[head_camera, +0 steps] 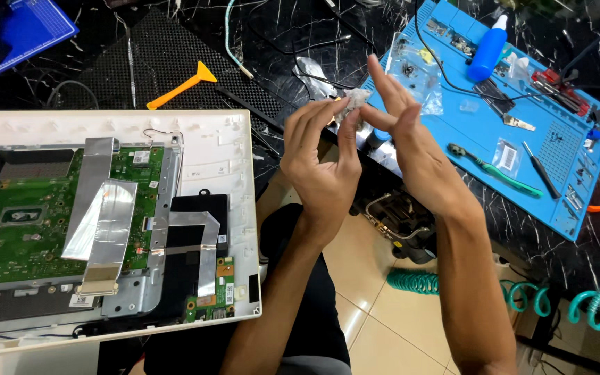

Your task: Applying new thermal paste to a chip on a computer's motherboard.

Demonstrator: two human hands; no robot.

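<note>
My left hand [321, 156] and my right hand [401, 132] are raised together in front of me, above my lap. Between their fingertips they pinch a small crumpled clear plastic bag [354, 103]. The fingers of both hands touch it; my right hand's fingers point upward. Whatever the bag holds is too small to tell. To the left lies an opened white device shell [217, 149] with a green circuit board [8, 222] and silver flat ribbon cables [102, 222] exposed.
A blue work mat [473, 128] at the upper right carries a blue bottle [487, 50], a green-handled toothbrush [498, 170], tweezers, small bags and screws. An orange pry tool [182, 85] lies on a black mat. A teal coiled hose [522, 292] hangs at the lower right.
</note>
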